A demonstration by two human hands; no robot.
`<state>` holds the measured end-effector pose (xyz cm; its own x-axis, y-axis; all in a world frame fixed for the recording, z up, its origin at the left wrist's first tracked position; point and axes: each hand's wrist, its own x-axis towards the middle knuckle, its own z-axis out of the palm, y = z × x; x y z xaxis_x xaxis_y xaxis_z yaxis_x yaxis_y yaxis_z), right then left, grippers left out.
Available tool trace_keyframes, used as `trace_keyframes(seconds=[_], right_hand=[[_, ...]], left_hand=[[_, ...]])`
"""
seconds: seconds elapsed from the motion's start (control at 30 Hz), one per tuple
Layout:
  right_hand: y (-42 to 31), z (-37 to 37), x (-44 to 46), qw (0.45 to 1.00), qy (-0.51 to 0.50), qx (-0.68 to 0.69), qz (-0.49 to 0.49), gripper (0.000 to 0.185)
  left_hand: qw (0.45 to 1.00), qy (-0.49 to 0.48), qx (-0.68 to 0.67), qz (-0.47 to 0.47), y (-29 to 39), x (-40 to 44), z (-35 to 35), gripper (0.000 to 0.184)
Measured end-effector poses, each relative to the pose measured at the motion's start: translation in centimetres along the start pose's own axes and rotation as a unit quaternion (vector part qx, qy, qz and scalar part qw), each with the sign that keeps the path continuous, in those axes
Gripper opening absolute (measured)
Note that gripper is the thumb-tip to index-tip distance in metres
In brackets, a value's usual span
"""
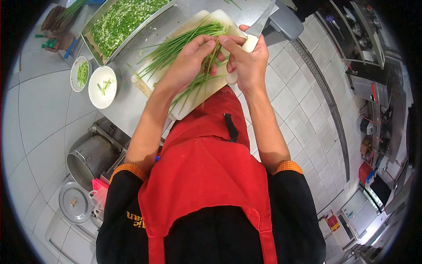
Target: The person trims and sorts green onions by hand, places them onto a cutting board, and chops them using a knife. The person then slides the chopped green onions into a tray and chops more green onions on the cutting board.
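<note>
My left hand (190,59) is closed around a few long green onion stalks (205,79) over the front of the white cutting board (187,110). My right hand (251,66) grips the white handle of a knife (261,22), its blade pointing up and away to the right. The right thumb and a fingertip also meet the stalks beside the left fingers. Behind the left hand, a larger bunch of green onions (169,46) lies across the board.
A metal tray (115,53) of chopped greens stands at the back left. Two white bowls (97,104) (75,66) with cut green pieces sit at the table's left edge. Below left are a large pot (90,160) and a metal lid (72,203). Tiled floor (299,97) lies to the right.
</note>
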<state>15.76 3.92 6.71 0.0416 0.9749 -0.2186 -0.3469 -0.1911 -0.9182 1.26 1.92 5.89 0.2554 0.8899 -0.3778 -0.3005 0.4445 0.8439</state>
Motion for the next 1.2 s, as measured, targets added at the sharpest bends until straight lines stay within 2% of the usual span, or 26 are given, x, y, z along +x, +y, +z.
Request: trace_keyframes(seconds=[0.13,0.2,0.33,0.4,0.43,0.53,0.57,0.6,0.63,0.67,0.73,0.77,0.8,0.83,0.87,0.9,0.93,0.97,1.0,1.03,1.07,1.1,1.17,1.2], right_hand=[[0.1,-0.9,0.9,0.999,-0.036,-0.002,0.04,0.052],[0.7,-1.6,1.1,0.998,-0.04,-0.002,0.047,0.053],[1.1,-2.6,0.8,0.997,-0.051,-0.039,0.049,0.056],[0.9,-2.7,0.5,0.994,-0.054,-0.085,0.046,0.055],[0.7,-2.7,0.4,0.989,-0.058,-0.131,0.042,0.055],[0.8,-3.2,0.1,0.988,-0.081,-0.116,0.056,0.051],[0.9,-3.4,0.0,0.988,-0.081,-0.116,0.055,0.051],[1.0,-3.7,-0.1,0.989,-0.1,-0.018,0.106,0.049],[1.1,-4.1,-0.2,0.977,-0.119,0.081,0.156,0.048],[1.0,-4.7,-0.2,0.977,-0.12,0.08,0.156,0.048],[0.3,-6.5,-0.2,0.949,-0.135,0.22,0.18,0.046],[-0.6,-7.5,-0.2,0.966,-0.099,0.184,0.152,0.046],[-1.4,-8.5,-0.3,0.994,-0.023,0.047,0.096,0.046],[-2.2,-9.6,-0.4,0.994,0.053,-0.093,0.038,0.045],[-2.8,-11.1,-0.3,0.956,0.143,-0.255,-0.019,0.044],[-3.2,-13.0,-0.2,0.882,0.226,-0.407,-0.076,0.044],[-3.0,-16.3,-0.2,0.793,0.261,-0.536,-0.127,0.042],[-2.8,-18.8,-0.4,0.682,0.29,-0.648,-0.175,0.041],[-3.6,-19.1,-0.8,0.683,0.29,-0.647,-0.176,0.041],[-4.7,-19.2,-1.4,0.709,0.32,-0.621,-0.095,0.04],[-5.3,-19.2,-1.8,0.729,0.35,-0.588,-0.013,0.04],[-5.2,-19.4,-2.0,0.727,0.354,-0.588,-0.011,0.04],[-4.2,-19.3,-2.4,0.795,0.352,-0.494,-0.013,0.035],[-3.7,-18.9,-2.7,0.793,0.358,-0.493,-0.011,0.035]], left_hand=[[0.994,-0.038,0.097,-0.046,1.3,0.3,-2.1,0.026],[0.971,-0.01,0.239,-0.006,1.0,0.7,-2.7,0.028],[0.962,0.002,0.272,0.035,-0.6,0.7,-3.1,0.03],[0.958,-0.002,0.269,0.097,-1.9,1.0,-3.2,0.029],[0.958,-0.004,0.269,0.097,-2.0,1.0,-3.1,0.029],[0.964,-0.008,0.249,0.095,-1.5,0.3,-2.2,0.028],[0.97,-0.009,0.237,0.049,-1.0,-0.1,-1.8,0.028],[0.975,-0.011,0.224,0.003,-0.5,-0.4,-1.5,0.029],[0.975,-0.011,0.224,0.004,-0.4,-0.4,-1.6,0.029],[0.977,-0.01,0.214,-0.004,-0.4,-0.5,-1.8,0.03],[0.979,-0.007,0.202,-0.013,-0.6,-0.7,-2.9,0.03],[0.974,0.009,0.225,0.019,-0.8,-0.8,-3.8,0.03],[0.967,0.024,0.247,0.051,-1.0,-0.9,-4.6,0.03],[0.967,0.026,0.247,0.05,-1.2,-0.8,-5.4,0.03],[0.952,0.045,0.294,0.069,-1.3,-0.6,-6.1,0.028],[0.934,0.065,0.34,0.088,-1.4,-0.6,-6.6,0.027],[0.934,0.068,0.339,0.089,-1.5,-0.5,-6.5,0.027],[0.92,0.083,0.369,0.103,-1.5,-0.4,-6.2,0.026],[0.905,0.095,0.399,0.116,-1.6,-0.1,-5.9,0.024],[0.905,0.093,0.399,0.117,-1.9,0.2,-5.6,0.024],[0.873,0.101,0.444,0.175,-2.4,0.7,-5.3,0.024],[0.837,0.106,0.485,0.232,-2.9,1.1,-5.0,0.023],[0.82,0.113,0.515,0.223,-3.5,1.9,-4.5,0.023],[0.802,0.125,0.544,0.213,-3.8,2.2,-4.2,0.022]])
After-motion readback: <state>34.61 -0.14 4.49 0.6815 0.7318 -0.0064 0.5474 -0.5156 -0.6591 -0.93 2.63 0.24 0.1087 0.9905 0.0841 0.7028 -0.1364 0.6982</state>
